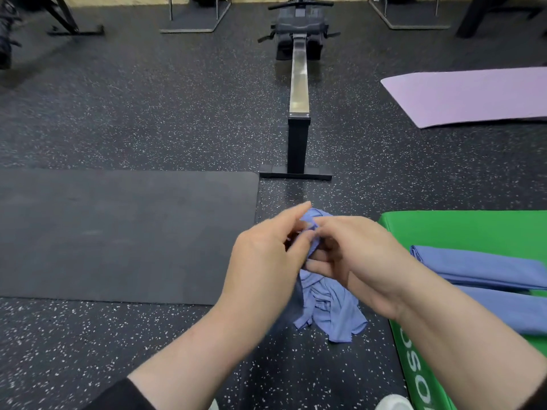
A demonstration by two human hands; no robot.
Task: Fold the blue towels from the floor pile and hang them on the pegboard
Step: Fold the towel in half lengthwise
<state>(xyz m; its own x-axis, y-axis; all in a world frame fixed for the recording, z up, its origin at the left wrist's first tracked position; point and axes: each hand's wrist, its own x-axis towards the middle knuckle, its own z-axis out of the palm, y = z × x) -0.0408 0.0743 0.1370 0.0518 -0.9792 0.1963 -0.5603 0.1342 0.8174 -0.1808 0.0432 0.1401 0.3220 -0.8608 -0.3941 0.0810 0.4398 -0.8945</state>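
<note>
A crumpled blue towel [328, 306] hangs between my two hands above the speckled floor, its loose end bunched below them. My left hand [266, 258] pinches the towel's upper edge with thumb and fingers. My right hand [361, 258] grips the same edge right beside it, fingers curled into the cloth. Two folded blue towels [485, 269] lie side by side on a green mat [461, 229] at my right. No pegboard shows in this view.
A black mat [118, 232] lies on the floor to the left. A rowing machine [299, 93] stretches away straight ahead, its foot just beyond my hands. A lilac mat [473, 96] lies at the far right. Equipment stands line the back.
</note>
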